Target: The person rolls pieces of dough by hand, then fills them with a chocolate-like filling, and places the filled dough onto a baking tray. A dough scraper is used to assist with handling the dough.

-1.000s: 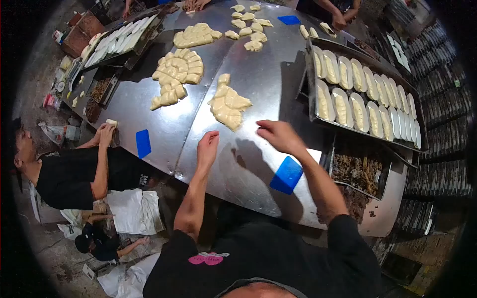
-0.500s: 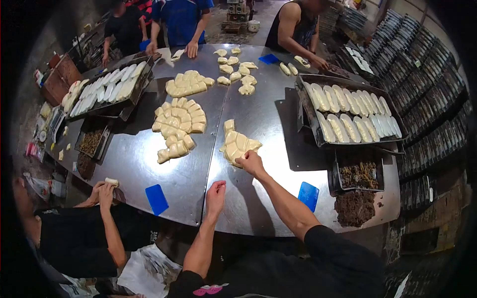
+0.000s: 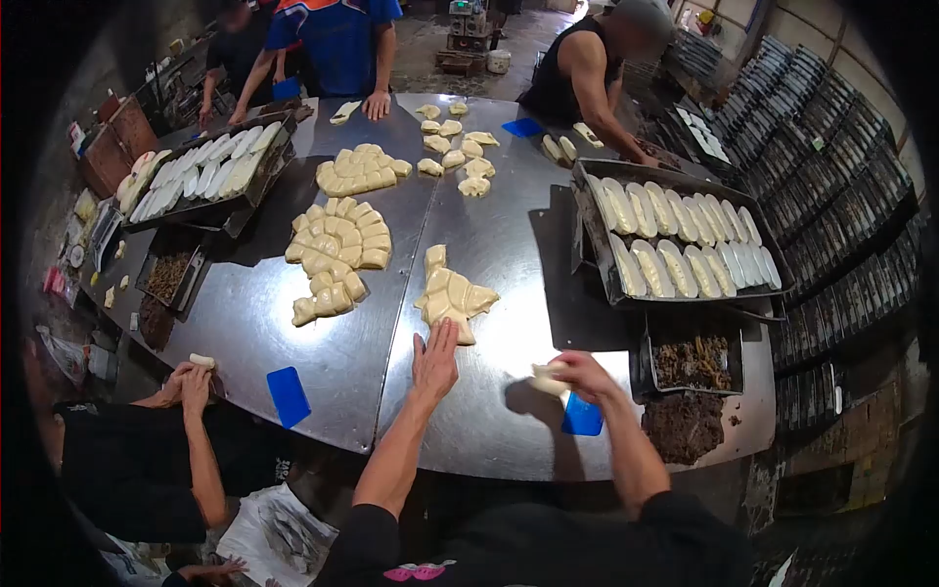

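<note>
Well off to the left of the person's left hand, a co-worker's hands (image 3: pixel 184 383) rest at the edge of the steel table (image 3: pixel 509 245), with a small dough roll (image 3: pixel 201 360) just above them. Nearer, still to the left of that hand, a blue scraper (image 3: pixel 288 395) lies flat on the table. Beyond it, further from the person, is a fan of dough pieces (image 3: pixel 333 249).

The left hand (image 3: pixel 434 362) lies on the table with palm down and fingers spread wide, holding nothing. Its fingertips (image 3: pixel 442 331) reach the near edge of the dough pile (image 3: pixel 450 296), which lies straight ahead of the hand.

Just to the right, the right hand (image 3: pixel 587 377) is closed around a dough piece (image 3: pixel 548 380), which sticks out on its thumb side, towards the left hand and low over the table. A second blue scraper (image 3: pixel 583 419) lies directly below this hand, partly covered by the wrist.

Right of the right hand stands a filling tray (image 3: pixel 696 360) with dark filling inside. A loose mound of filling (image 3: pixel 685 427) sits on the table just in front of it. Beyond the tray, up and to the right of the hand, a long tray (image 3: pixel 593 235) holds two rows of shaped dough.
</note>
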`<state>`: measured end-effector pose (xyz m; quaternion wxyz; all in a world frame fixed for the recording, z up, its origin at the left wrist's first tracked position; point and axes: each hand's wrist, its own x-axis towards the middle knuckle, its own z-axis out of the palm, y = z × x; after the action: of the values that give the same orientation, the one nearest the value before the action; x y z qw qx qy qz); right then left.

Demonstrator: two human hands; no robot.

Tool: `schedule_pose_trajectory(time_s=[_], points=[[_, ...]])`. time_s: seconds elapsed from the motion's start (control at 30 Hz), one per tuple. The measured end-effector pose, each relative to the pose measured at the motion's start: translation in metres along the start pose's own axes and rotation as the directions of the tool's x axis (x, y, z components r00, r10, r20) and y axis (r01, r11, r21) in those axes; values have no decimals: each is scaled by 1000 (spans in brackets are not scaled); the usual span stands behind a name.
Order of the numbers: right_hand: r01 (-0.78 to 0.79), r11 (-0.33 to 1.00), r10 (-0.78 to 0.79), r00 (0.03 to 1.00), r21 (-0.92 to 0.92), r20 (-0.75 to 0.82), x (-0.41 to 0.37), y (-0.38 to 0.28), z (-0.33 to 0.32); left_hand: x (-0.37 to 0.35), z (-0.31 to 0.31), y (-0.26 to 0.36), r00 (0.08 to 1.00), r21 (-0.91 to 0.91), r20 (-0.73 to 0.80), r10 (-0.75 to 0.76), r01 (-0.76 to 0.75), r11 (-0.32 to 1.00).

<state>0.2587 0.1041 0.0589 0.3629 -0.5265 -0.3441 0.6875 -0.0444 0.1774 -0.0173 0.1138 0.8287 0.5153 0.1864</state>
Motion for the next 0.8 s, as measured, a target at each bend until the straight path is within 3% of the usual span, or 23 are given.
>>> schedule_pose_trajectory(time_s=[0.03, 0.1, 0.17, 0.2, 0.23, 0.3, 0.37, 0.4, 0.43, 0.5, 0.53, 0.57, 0.6, 0.63, 0.7, 0.77, 0.8], points=[[-5, 998, 13, 993, 67, -115, -40, -11, -12, -2, -1, 0, 999, 4, -15, -37, 37, 999], [-43, 958, -48, 950, -282, -308, -101, -32, -27, -2, -16, 17, 997, 36, 20, -70, 70, 997], [-90, 925, -39, 943, -369, -330, -122, -25, -31, 0, -39, 60, 925, -57, 362, -117, 147, 987], [-149, 772, -83, 940, -618, -330, -122, -32, -14, -11, -21, 77, 966, -342, 258, 26, 66, 937], [0, 665, -267, 934, -747, -237, -118, -24, 1, -24, -3, 94, 984, -588, 112, 137, -45, 808], [254, 845, -352, 927, -471, -131, -96, -8, 42, -38, -13, 131, 958, -868, 235, 165, 131, 480], [368, 683, -541, 835, -631, -99, -95, -32, 97, -40, -34, 134, 898, -932, 360, 252, 357, 59], [243, 580, -555, 816, -778, -160, -102, -50, 119, -41, -68, 139, 941, -945, 318, 113, 325, -46], [386, 413, -762, 643, -825, -80, -97, -53, 128, -39, -72, 127, 960, -966, 255, 116, 259, -22], [351, 417, -818, 548, -839, -177, -89, -60, 143, -37, -92, 120, 983, -976, 181, 24, 183, -119], [430, 676, -672, 693, -599, -261, -80, -57, 143, -36, -94, 115, 986, -981, 165, -1, 164, -103], [421, 861, -494, 826, -287, -271, -71, -47, 142, -35, -109, 118, 988, -973, 154, -20, 148, -175], [488, 852, -524, 811, -191, -262, -64, -42, 151, -35, -122, 121, 980, -989, 143, -140, 138, -45], [528, 818, -574, 768, -227, -284, -60, -38, 163, -36, -130, 122, 960, -986, 116, -253, 142, 87], [597, 801, -549, 709, -37, -442, -62, -41, 211, -36, -115, 121, 878, -776, -364, -310, -102, 622], [646, 741, -615, 547, -181, -568, -60, -37, 234, -37, -115, 124, 846, -773, -436, -307, -178, 608], [665, 740, -585, 556, -107, -590, -51, -34, 228, -36, -109, 117, 813, -658, -550, -191, -281, 699]])
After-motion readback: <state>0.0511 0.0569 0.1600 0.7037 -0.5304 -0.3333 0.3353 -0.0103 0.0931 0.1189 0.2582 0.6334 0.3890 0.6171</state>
